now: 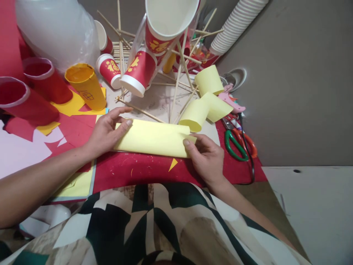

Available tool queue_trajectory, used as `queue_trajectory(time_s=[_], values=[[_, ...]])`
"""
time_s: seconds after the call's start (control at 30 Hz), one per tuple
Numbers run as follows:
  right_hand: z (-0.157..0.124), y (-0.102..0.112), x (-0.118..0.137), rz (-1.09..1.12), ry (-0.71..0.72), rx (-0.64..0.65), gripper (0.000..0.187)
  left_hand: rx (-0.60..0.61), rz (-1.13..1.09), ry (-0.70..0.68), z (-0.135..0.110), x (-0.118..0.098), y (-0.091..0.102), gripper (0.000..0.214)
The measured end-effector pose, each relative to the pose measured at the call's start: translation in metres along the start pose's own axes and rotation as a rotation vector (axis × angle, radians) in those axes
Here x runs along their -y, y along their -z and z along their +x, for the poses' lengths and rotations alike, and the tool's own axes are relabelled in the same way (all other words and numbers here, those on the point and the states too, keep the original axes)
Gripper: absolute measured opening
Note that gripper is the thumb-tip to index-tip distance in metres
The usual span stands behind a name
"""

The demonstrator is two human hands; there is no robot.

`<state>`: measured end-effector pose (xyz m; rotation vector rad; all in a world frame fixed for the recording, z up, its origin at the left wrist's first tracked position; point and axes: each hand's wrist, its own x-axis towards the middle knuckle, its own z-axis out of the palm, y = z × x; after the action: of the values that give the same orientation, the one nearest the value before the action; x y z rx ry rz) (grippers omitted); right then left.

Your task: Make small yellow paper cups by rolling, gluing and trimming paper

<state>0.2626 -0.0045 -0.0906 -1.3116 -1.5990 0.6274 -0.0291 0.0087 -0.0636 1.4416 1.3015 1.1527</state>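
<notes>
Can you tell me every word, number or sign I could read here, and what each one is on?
"福": gold, on the upper red cup at top centre.
"福": gold, on the tilted red cup behind the orange tube; the line beneath is too small to read.
The leaning red cup between has a gold sign, turned too far to read fully.
The orange tube bears a window-like grid, not clear writing.
The held yellow paper shows none.

The top edge cuts off the uppermost cup (171, 18), the white bag (55, 35) and the striped stack (238, 25); the left edge crops the nearer red tube (33, 108). The yellow sheet (151, 140) hides some fingertips of the right grip (210, 158). Clutter (200, 51) behind the sticks (176, 86) is too jumbled to name. Marks on the grey sheet (154, 101) are too small to read.
</notes>
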Motion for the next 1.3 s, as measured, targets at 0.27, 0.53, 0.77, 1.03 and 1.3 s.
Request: queue_trajectory(time_s=[0.27,0.53,0.77,1.03,1.3], values=[[-0.006,0.017,-0.002,0.189,0.118,-0.215,0.01,-0.276,-0.147,-0.009,0.01,-0.018,0.02,0.032],[0.026,0.016,0.02,0.558,0.03,-0.425,0.025,-0.167,-0.067,-0.105,0.004,-0.029,0.025,0.038],[0.042,0.018,0.034,0.647,-0.054,-0.338,0.014,0.207,-0.121,-0.064,-0.008,-0.033,0.018,0.045],[0.049,0.016,0.056,0.686,-0.092,-0.3,0.01,0.037,-0.222,-0.111,-0.008,-0.022,0.014,0.043],[0.043,0.019,0.07,0.764,-0.174,-0.246,0.016,0.27,-0.281,-0.06,-0.009,-0.035,0.018,0.033]])
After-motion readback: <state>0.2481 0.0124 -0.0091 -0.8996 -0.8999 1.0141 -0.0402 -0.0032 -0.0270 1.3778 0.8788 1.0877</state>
